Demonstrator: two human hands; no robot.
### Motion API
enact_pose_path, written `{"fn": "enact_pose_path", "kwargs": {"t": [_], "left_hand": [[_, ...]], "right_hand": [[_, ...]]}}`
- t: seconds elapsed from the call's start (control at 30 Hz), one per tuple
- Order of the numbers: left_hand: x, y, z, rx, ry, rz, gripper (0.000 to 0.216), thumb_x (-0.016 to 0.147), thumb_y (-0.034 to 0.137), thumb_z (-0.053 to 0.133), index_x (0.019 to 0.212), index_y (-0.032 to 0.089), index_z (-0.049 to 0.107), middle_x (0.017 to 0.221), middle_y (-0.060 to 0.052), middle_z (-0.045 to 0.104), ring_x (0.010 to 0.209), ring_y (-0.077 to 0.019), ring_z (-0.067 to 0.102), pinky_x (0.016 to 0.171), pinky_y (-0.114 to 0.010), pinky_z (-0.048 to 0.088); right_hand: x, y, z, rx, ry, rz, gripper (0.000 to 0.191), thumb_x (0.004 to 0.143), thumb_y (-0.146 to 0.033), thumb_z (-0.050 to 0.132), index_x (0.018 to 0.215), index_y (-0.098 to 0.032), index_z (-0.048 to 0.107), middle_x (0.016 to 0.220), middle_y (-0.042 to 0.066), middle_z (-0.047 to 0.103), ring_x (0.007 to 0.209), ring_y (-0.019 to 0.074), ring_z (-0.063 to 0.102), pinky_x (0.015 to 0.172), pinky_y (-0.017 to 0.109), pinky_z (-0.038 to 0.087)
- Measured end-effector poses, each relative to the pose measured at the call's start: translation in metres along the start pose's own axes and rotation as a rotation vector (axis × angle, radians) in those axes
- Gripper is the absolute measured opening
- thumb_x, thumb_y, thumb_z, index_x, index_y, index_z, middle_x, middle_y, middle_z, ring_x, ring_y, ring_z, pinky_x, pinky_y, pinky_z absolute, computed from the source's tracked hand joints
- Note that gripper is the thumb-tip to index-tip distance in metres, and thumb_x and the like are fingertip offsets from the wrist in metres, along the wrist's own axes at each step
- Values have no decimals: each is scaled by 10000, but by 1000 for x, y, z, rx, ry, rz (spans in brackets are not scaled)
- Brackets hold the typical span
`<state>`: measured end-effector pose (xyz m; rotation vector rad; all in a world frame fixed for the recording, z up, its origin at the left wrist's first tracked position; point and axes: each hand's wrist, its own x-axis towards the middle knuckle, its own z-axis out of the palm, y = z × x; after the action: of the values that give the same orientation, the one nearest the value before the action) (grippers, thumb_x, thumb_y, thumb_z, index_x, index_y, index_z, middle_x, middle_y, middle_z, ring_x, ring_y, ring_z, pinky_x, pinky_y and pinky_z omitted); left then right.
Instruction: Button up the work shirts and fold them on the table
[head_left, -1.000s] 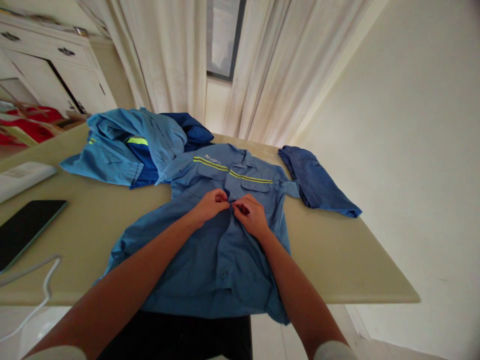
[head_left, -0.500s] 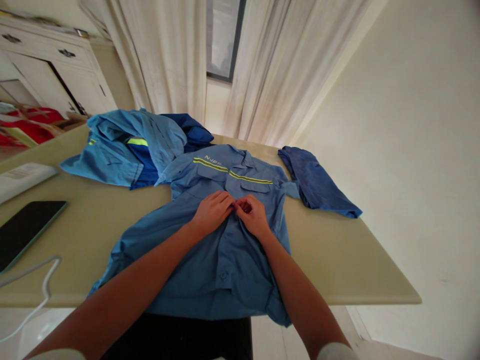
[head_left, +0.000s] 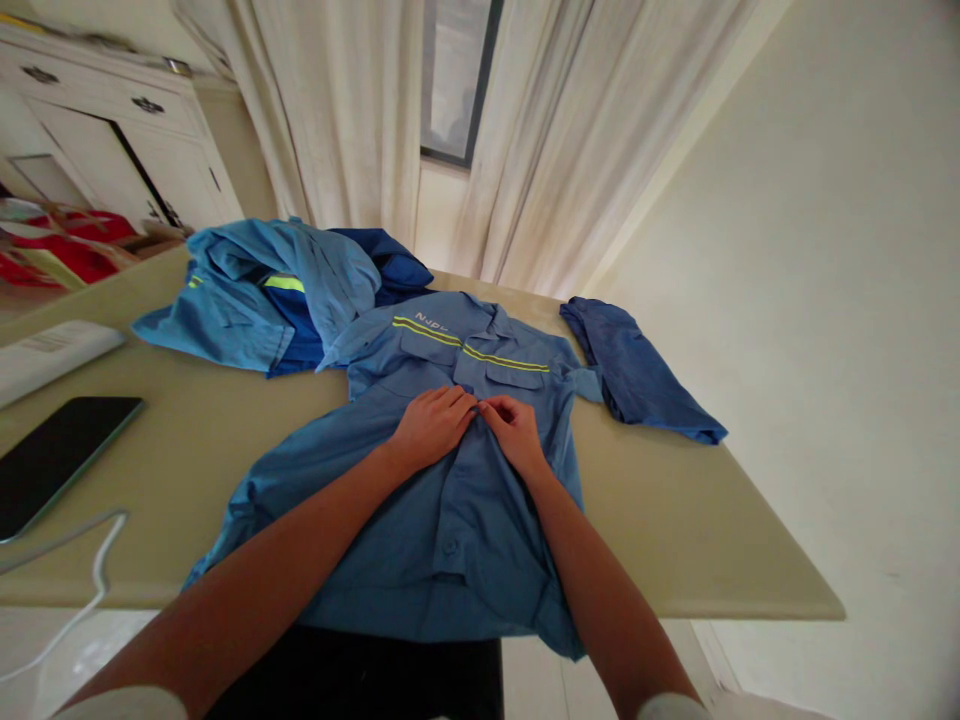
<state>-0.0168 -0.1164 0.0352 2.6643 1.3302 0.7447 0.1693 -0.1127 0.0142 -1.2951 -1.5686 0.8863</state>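
Note:
A blue work shirt (head_left: 390, 545) with yellow stripes across the chest lies front side up, its collar toward the far edge and its hem hanging over the near edge. My left hand (head_left: 435, 425) pinches the front placket at mid-chest, fingers bent. Close against it, my right hand (head_left: 514, 430) also pinches the placket, thumb and forefinger together. The fingertips of both hands nearly meet and hide whatever small part lies between them. Lower on the placket a button (head_left: 450, 547) shows near the hem.
On the beige table (head_left: 675, 540) lie crumpled light-blue clothes (head_left: 247, 290) at the back left and a folded dark-blue garment (head_left: 645, 375) at the right. A phone (head_left: 60, 455), a white box-like object (head_left: 56, 355) and a white cable (head_left: 101, 560) occupy the left side.
The hands stay at the same spot on the placket. My right thumb and forefinger have closed closer together. The whole view has shifted slightly.

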Motion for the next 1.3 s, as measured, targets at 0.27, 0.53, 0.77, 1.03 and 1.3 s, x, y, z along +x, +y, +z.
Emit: {"fn": "enact_pose_path", "kwargs": {"t": [0.27,0.53,0.77,1.03,1.3], "left_hand": [[-15,-11,-15,-47,-257,-275,246,1050,261,327,1179,207,530,925,-77,717,812,-233,698,706,-319,465],[-67,16,-40,-277,-355,48,119,879,207,623,993,213,657,1115,-75,661,1059,-247,615,930,-362,467],[-76,30,-11,-163,-240,-16,215,958,200,529,1127,191,661,1152,-103,643,1063,-266,587,943,-399,463],[-55,34,-7,-271,-257,-151,103,880,125,560,902,200,627,921,-47,685,889,-218,636,793,-318,437],[-69,29,8,-481,-63,-120,107,866,116,574,900,202,627,891,-27,645,854,-189,592,797,-300,438]], "right_hand": [[-8,-1,0,-129,23,-164,231,842,-288,632,1056,-201,626,760,-34,563,615,131,507,594,236,428],[-48,-46,-2,-563,-266,-379,356,880,-110,509,1133,-265,706,1172,43,598,1005,168,613,897,274,494],[-102,-57,23,-689,72,-157,168,984,-313,527,954,-235,673,978,60,638,827,188,630,755,280,480],[-106,-31,30,-275,239,-64,238,816,-193,557,1047,-202,614,853,10,681,680,160,636,659,263,495],[-106,-34,26,-29,283,12,322,747,-296,705,1052,-196,680,945,57,742,771,204,727,731,324,608]]}}
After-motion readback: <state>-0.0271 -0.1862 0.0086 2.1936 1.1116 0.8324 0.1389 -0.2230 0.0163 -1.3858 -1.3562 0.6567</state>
